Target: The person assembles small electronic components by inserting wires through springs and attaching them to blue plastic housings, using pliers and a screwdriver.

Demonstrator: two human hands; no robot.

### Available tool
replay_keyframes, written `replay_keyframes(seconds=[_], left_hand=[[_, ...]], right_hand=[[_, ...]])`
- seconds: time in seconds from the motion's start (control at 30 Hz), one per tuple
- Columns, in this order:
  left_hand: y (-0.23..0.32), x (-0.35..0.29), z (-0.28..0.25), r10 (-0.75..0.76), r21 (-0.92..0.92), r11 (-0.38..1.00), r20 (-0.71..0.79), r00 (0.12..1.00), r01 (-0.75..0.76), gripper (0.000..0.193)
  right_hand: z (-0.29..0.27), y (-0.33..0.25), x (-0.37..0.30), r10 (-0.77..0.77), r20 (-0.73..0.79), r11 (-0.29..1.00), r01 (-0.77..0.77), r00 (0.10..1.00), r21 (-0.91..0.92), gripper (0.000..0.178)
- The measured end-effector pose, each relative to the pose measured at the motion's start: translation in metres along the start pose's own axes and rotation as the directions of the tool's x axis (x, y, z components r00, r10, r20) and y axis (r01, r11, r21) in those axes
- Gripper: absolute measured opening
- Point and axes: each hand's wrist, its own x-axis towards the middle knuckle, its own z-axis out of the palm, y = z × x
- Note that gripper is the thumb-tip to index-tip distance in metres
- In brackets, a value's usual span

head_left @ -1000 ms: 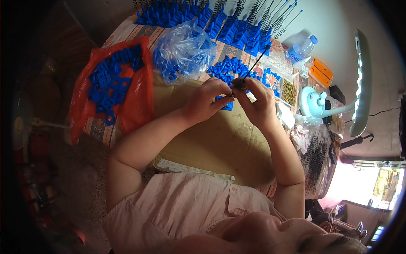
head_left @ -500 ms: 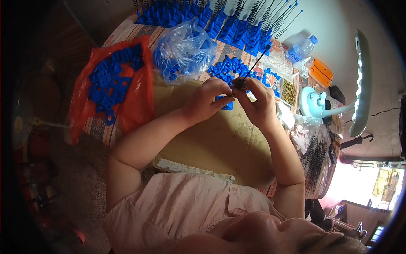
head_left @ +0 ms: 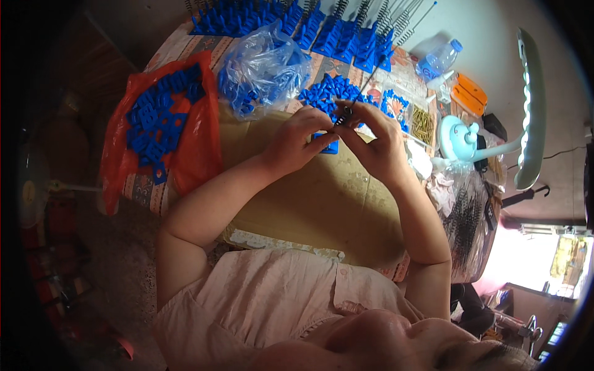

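Observation:
A dark coil spring with a long thin rod [head_left: 344, 115] is between my hands, the rod slanting up and to the right. My right hand [head_left: 375, 141] holds the coil between thumb and fingers. My left hand [head_left: 300, 136] pinches at the spring's lower end, where the fingertips hide the exact contact. Just beneath the hands a blue plastic piece [head_left: 331, 148] rests on the brown cardboard [head_left: 309, 201], partly covered by the left fingers. Behind them lies a heap of small blue plastic parts [head_left: 334, 88].
A red bag [head_left: 207, 139] of blue pieces lies left, beside a clear bag [head_left: 266, 68]. Blue stands with springs [head_left: 334, 43] line the back. A bottle [head_left: 440, 60], orange case [head_left: 469, 94], brass pins [head_left: 422, 125] and a lamp [head_left: 459, 139] stand right.
The right fingers have shifted and stretched out, leaving more of the coil showing. Both hands stay together at the spring. The whole view has shifted slightly.

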Motion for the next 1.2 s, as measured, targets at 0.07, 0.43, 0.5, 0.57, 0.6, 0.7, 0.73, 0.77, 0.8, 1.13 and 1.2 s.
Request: replay_keyframes(seconds=[0.07, 0.43, 0.5, 0.57, 0.6, 0.7, 0.73, 0.77, 0.8, 1.13, 1.2], left_hand=[[0.000, 0.000, 0.000, -0.020, -0.005, 1.000, 0.011, 1.000, 0.020, 0.012], [0.007, 0.006, -0.006, -0.238, -0.142, 0.962, -0.018, 0.971, 0.233, 0.009], [0.010, 0.006, -0.010, -0.293, -0.263, 0.921, 0.020, 0.956, 0.287, 0.004], [0.023, 0.008, -0.010, -0.360, -0.420, 0.837, 0.062, 0.931, 0.351, 0.007], [0.031, 0.012, -0.011, -0.354, -0.405, 0.844, 0.075, 0.932, 0.353, 0.007], [0.049, 0.019, -0.009, -0.390, -0.393, 0.818, 0.159, 0.907, 0.421, 0.008], [0.053, 0.021, -0.006, -0.405, -0.436, 0.792, 0.150, 0.902, 0.428, 0.008], [0.057, 0.023, -0.004, -0.420, -0.479, 0.764, 0.142, 0.897, 0.433, 0.010], [0.059, 0.026, -0.002, -0.411, -0.467, 0.771, 0.153, 0.899, 0.432, 0.010], [0.051, 0.068, 0.026, -0.476, -0.591, 0.620, 0.238, 0.846, 0.516, 0.011], [0.043, 0.077, 0.028, -0.481, -0.603, 0.569, 0.306, 0.821, 0.558, 0.014]], right_hand=[[-0.004, -0.001, -0.004, 0.033, -0.036, 0.999, -0.032, 0.999, 0.033, 0.038], [-0.019, 0.011, -0.062, 0.193, -0.074, 0.980, -0.188, 0.979, 0.061, 0.026], [-0.017, 0.017, -0.066, 0.193, -0.116, 0.978, -0.182, 0.974, 0.098, 0.027], [-0.020, 0.018, -0.072, 0.248, -0.105, 0.959, -0.229, 0.963, 0.165, 0.030], [-0.021, 0.019, -0.076, 0.247, -0.123, 0.958, -0.224, 0.961, 0.176, 0.030], [-0.021, 0.018, -0.082, 0.195, -0.122, 0.956, -0.161, 0.973, 0.247, 0.039], [-0.022, 0.012, -0.083, 0.237, -0.081, 0.925, -0.199, 0.968, 0.325, 0.046], [-0.022, 0.007, -0.083, 0.274, -0.036, 0.886, -0.238, 0.961, 0.397, 0.053], [-0.021, 0.005, -0.084, 0.272, -0.054, 0.886, -0.228, 0.961, 0.403, 0.053], [-0.023, 0.029, -0.084, 0.445, 0.187, 0.246, -0.320, 0.876, 0.915, 0.044], [-0.025, 0.027, -0.082, 0.465, 0.145, 0.241, -0.282, 0.873, 0.928, 0.040]])
